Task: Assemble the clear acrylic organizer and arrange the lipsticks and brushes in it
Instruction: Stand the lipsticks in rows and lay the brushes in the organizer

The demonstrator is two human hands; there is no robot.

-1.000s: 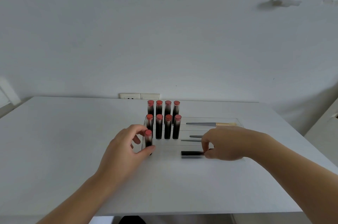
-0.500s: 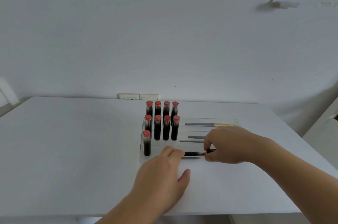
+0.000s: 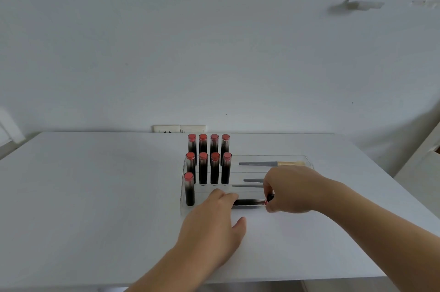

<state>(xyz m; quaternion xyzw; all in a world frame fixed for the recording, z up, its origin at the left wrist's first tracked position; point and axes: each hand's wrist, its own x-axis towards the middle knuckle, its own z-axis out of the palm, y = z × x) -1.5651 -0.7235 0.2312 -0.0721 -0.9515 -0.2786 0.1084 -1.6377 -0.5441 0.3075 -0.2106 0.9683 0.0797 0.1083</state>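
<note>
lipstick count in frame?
10. Four upright in the back row, four upright in the middle row, one upright at front left, one lying between the left hand and right hand. More could hide behind the hands.

The left hand [image 3: 212,225] is stretched forward, palm down, with fingers straight and thumb spread. The right hand [image 3: 288,190] is curled, a lipstick [image 3: 248,202] being pinched between its fingertips [image 3: 267,206].

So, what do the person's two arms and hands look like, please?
Both forearms are bare, with no sleeve in view. The left hand and the right hand wear no gloves, and no rings, watch or bracelet are visible. The nails look short and unpainted.
</note>
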